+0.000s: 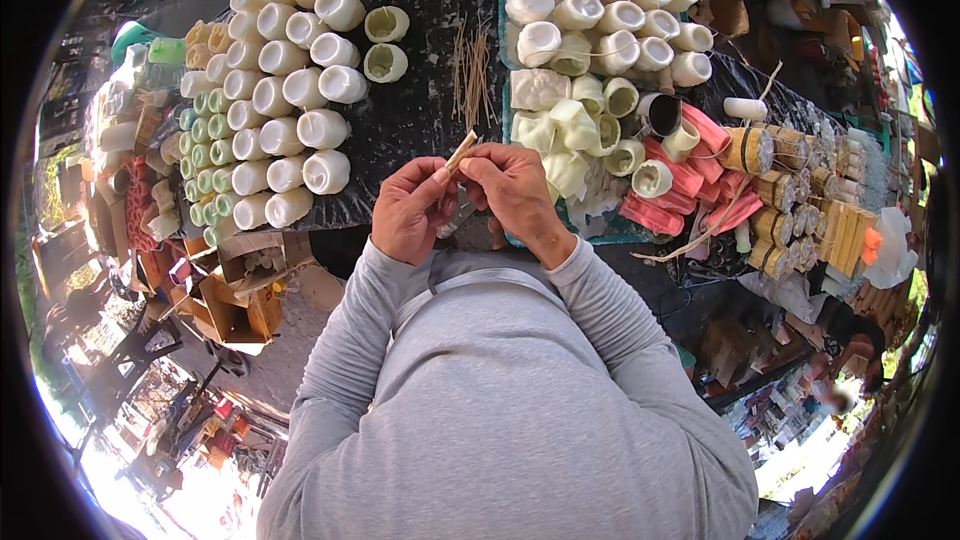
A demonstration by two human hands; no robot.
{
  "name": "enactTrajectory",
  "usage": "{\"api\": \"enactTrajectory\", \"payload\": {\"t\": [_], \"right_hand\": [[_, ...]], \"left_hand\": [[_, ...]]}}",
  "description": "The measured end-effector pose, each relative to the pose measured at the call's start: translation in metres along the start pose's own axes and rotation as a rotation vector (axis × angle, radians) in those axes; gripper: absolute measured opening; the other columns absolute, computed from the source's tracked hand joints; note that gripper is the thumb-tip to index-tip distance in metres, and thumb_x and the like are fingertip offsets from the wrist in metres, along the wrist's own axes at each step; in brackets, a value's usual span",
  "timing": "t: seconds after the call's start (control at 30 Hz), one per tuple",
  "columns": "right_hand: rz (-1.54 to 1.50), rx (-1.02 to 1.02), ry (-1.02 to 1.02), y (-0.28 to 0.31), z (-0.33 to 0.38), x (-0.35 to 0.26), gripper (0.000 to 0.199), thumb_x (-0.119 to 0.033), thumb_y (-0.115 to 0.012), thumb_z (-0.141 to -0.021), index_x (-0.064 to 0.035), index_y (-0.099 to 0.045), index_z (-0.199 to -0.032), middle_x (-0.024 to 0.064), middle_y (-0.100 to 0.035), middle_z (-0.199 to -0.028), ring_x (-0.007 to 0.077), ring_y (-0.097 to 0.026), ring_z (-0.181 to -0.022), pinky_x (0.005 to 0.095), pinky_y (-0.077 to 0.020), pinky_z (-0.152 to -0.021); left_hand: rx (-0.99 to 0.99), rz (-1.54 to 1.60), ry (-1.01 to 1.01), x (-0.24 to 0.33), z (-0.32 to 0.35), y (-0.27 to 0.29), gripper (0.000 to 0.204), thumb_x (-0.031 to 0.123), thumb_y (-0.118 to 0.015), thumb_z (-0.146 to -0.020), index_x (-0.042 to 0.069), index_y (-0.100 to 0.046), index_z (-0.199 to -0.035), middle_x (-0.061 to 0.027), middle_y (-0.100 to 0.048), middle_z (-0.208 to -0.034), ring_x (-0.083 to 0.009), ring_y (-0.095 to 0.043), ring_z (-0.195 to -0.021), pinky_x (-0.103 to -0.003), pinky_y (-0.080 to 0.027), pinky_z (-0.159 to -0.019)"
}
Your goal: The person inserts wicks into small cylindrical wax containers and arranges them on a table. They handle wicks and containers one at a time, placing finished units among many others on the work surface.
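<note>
Both my hands meet at the near edge of the black-covered table, pinching a short tan strip [461,150] between them. My left hand [408,205] is closed, its thumb and fingertips on the strip's lower part. From the other side, my right hand [516,190] grips it with thumb and forefinger, the remaining fingers curled in. Whether the strip is wood or stiff wick I cannot tell. Just beyond my fingertips lies a loose bunch of thin tan sticks [472,70] on the black cover.
Rows of white, cup-shaped candles [325,170] stand at left, with small green ones [200,155] beside them. Two hollow greenish cups [385,62] sit near the sticks. At right are more white candles [540,43], pink wax blocks [672,180] and bundled yellowish sticks [748,150]. A cardboard box [235,310] is lower left.
</note>
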State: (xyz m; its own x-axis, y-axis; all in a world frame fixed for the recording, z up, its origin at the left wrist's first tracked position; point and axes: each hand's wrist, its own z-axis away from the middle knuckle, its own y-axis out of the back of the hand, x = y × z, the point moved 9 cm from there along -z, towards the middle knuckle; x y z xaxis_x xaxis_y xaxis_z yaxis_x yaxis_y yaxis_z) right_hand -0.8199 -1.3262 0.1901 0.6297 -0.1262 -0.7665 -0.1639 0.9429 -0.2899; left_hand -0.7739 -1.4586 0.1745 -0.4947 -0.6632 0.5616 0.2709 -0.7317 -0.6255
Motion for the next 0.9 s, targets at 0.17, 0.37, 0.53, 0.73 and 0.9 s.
{"api": "enactTrajectory", "payload": {"t": [0.17, 0.37, 0.53, 0.73, 0.9], "right_hand": [[0.196, -0.003, 0.208, 0.001, 0.005, -0.018, 0.013, -0.010, -0.073, -0.098, 0.0021, -0.075, -0.096, 0.0059, -0.073, -0.081, 0.0107, -0.065, -0.072, 0.0274, -0.0518, -0.065], [0.430, 0.007, 0.238, 0.002, 0.007, -0.007, 0.013, -0.010, -0.071, -0.098, 0.0035, -0.073, -0.097, 0.0126, -0.075, -0.083, 0.0163, -0.067, -0.072, 0.0331, -0.0546, -0.069], [0.232, -0.027, 0.007, 0.004, 0.018, 0.043, 0.015, -0.012, -0.070, -0.102, 0.0019, -0.071, -0.099, 0.0039, -0.069, -0.076, 0.0089, -0.060, -0.068, 0.0266, -0.0497, -0.062], [-0.061, 0.136, 0.155, 0.022, 0.018, 0.063, 0.012, -0.012, -0.069, -0.105, -0.0011, -0.069, -0.100, -0.0012, -0.064, -0.077, 0.0060, -0.056, -0.066, 0.0221, -0.0478, -0.060], [-0.180, 0.291, 0.503, 0.066, 0.039, 0.023, 0.009, -0.010, -0.067, -0.105, -0.0030, -0.066, -0.099, 0.0014, -0.064, -0.084, 0.0074, -0.057, -0.067, 0.0235, -0.0488, -0.061]], "left_hand": [[0.046, -0.336, -0.097, 0.000, 0.002, -0.002, 0.018, 0.013, -0.068, -0.105, 0.001, -0.066, -0.119, -0.0026, -0.068, -0.088, -0.0083, -0.060, -0.072, -0.023, -0.047, -0.063], [0.228, -0.548, -0.302, 0.005, 0.000, 0.006, 0.016, 0.015, -0.062, -0.109, 0.000, -0.065, -0.112, -0.0026, -0.067, -0.085, -0.0080, -0.059, -0.072, -0.024, -0.050, -0.066], [0.380, 0.077, -0.357, 0.007, -0.018, 0.052, 0.014, 0.015, -0.054, -0.111, 0.002, -0.053, -0.106, -0.0050, -0.056, -0.088, -0.0149, -0.056, -0.072, -0.029, -0.051, -0.063], [0.603, -0.034, -0.221, -0.039, -0.028, 0.084, 0.011, 0.014, -0.054, -0.110, 0.003, -0.053, -0.110, -0.0051, -0.053, -0.087, -0.0154, -0.053, -0.071, -0.032, -0.047, -0.055], [0.875, -0.088, -0.304, -0.035, -0.038, 0.152, 0.015, 0.015, -0.055, -0.110, 0.002, -0.051, -0.115, -0.0047, -0.052, -0.082, -0.0145, -0.051, -0.062, -0.032, -0.045, -0.047]]}}
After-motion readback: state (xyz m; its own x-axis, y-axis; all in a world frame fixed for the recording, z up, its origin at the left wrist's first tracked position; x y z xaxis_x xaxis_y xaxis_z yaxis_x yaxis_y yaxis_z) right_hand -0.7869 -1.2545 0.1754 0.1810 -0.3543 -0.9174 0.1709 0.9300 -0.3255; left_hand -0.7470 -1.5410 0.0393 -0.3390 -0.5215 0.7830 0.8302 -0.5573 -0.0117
